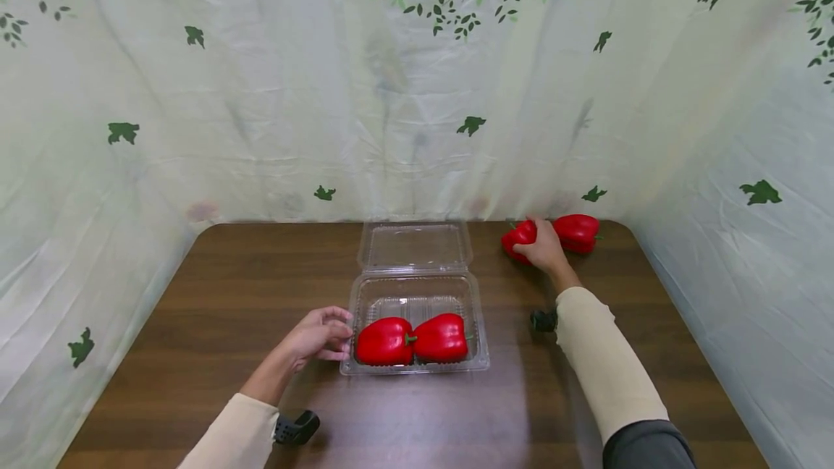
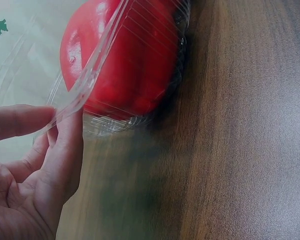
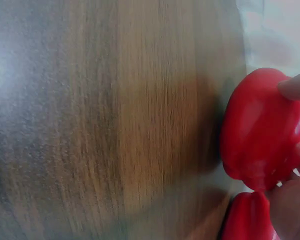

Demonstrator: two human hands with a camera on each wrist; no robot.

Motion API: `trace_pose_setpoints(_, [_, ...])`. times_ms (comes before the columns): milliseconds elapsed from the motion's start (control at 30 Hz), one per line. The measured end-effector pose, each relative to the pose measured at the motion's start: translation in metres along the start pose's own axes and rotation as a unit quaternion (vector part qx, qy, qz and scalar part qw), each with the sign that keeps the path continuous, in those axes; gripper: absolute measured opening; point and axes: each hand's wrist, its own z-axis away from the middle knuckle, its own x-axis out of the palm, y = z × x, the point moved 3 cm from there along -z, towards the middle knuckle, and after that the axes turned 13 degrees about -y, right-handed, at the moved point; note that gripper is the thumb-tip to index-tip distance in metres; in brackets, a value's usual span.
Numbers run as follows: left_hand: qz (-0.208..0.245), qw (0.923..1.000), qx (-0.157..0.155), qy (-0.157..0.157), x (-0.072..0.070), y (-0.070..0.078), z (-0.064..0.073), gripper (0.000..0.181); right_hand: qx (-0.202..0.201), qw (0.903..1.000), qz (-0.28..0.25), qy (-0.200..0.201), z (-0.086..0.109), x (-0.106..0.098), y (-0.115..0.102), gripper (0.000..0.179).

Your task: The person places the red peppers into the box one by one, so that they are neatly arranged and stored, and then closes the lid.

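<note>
A clear plastic clamshell box (image 1: 417, 288) lies open mid-table, lid (image 1: 415, 244) flat behind it, with two red bell peppers (image 1: 386, 341) (image 1: 441, 337) side by side in its front. My left hand (image 1: 322, 334) pinches the box's left rim (image 2: 85, 85) between thumb and fingers; the near pepper (image 2: 125, 60) shows through the wall. At the far right, my right hand (image 1: 542, 246) grips a third red pepper (image 1: 519, 237) (image 3: 260, 130) on the table. A fourth pepper (image 1: 577, 231) (image 3: 247, 217) lies just right of it.
The brown wooden table (image 1: 260, 288) is walled by a pale leaf-print cloth (image 1: 391, 107) at the back and both sides. Wrist-camera mounts (image 1: 296, 427) (image 1: 543, 320) sit on both forearms. Bare tabletop (image 3: 115, 125) stretches left of the gripped pepper.
</note>
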Motion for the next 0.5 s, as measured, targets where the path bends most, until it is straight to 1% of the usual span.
trace_pose_setpoints(167, [-0.001,1.0,0.0,0.002,0.002,0.001,-0.001,0.032,-0.004,0.9999,-0.009,0.012,0.008,0.001,0.0,0.082])
trace_pose_setpoints(333, [-0.002,1.0,0.002,0.004,0.003,0.003,-0.001,0.032,-0.015,0.9985,-0.051,0.011,0.015,0.006,0.0,0.08])
trace_pose_setpoints(500, [-0.009,0.9999,-0.005,0.011,0.002,0.001,-0.002,0.031,-0.026,0.9959,-0.087,0.007,0.023,0.012,0.001,0.075])
